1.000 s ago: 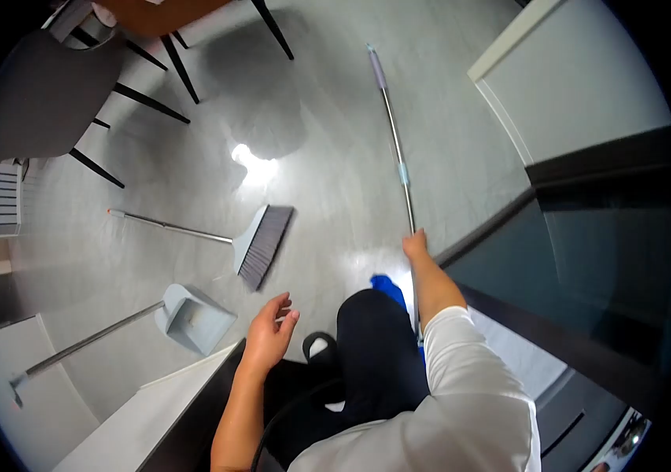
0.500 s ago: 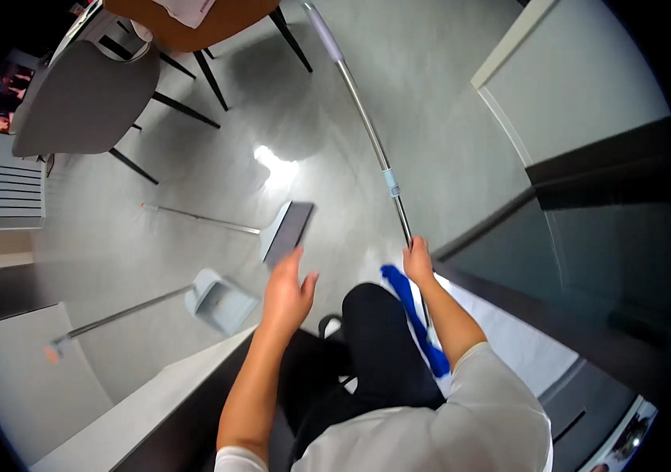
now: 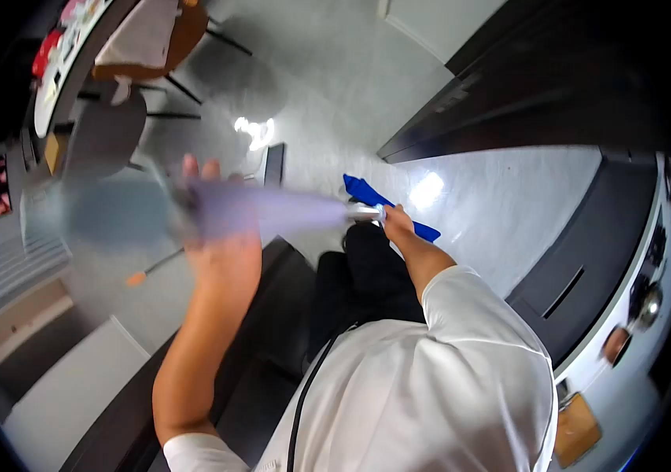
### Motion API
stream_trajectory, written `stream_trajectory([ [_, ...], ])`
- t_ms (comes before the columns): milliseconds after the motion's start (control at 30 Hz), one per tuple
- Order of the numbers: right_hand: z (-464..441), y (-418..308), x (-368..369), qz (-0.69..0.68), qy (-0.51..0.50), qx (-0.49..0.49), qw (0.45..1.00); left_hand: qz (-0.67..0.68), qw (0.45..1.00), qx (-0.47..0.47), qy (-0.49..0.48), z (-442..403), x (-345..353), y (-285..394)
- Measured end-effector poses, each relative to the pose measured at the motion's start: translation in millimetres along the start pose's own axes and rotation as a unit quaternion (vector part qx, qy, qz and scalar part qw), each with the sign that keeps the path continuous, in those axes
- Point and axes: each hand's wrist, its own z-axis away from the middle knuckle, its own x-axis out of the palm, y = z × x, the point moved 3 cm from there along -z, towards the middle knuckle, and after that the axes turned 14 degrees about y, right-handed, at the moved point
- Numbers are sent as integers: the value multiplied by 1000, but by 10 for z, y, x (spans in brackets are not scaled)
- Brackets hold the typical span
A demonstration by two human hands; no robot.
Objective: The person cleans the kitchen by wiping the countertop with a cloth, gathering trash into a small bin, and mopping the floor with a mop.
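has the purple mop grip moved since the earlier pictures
Yes. The purple mop grip has moved down the view: it was roughly level with the brown chair, to its right, and is now well below it, in front of the left hand.

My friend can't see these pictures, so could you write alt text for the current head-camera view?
A person's right hand grips the metal pole of a mop with a blue head; the blurred purple handle crosses in front of the left hand, whose grip is unclear. Chairs stand on the grey floor beyond.

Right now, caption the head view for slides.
Right hand gripping the mop pole, left hand behind its blurred lavender handle.
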Motion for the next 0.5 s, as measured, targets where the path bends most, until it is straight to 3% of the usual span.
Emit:
stream_trajectory([
  [67, 135, 63, -86, -36, 47, 27, 998, 171, 979, -92, -57, 153, -340, -174],
  [100, 344, 171, -120, -49, 67, 54, 995, 281, 942, -160, -91, 42, -681, -87],
  [167, 567, 219, -292, -96, 86, 16, 991, 473, 802, -351, -99, -186, -1500, 229],
  [200, 730, 173, -404, -88, 69, 48, 993, 595, 726, -312, -144, -84, -1713, 343],
  [267, 891, 86, -806, -96, 72, 84, 989, 798, 521, -206, -222, -34, -2135, 474],
  [333, 1042, 227, -1020, -89, 89, 69, 990, 801, 483, -79, -345, -38, -2404, 664],
  [367, 1054, 357, -975, -113, 75, 133, 982, 790, 461, -19, -404, -15, -2532, 719],
  [433, 1367, 312, -1646, -190, 62, 231, 952, 746, 472, 7, -469, 18, -2735, 868],
  [467, 1337, 497, -1586, -160, 119, 215, 956, 724, 467, 2, -508, 19, -2801, 984],
  [500, 1482, 471, -1991, -174, 120, 226, 951, 699, 463, -2, -544, 24, -2867, 1097],
])
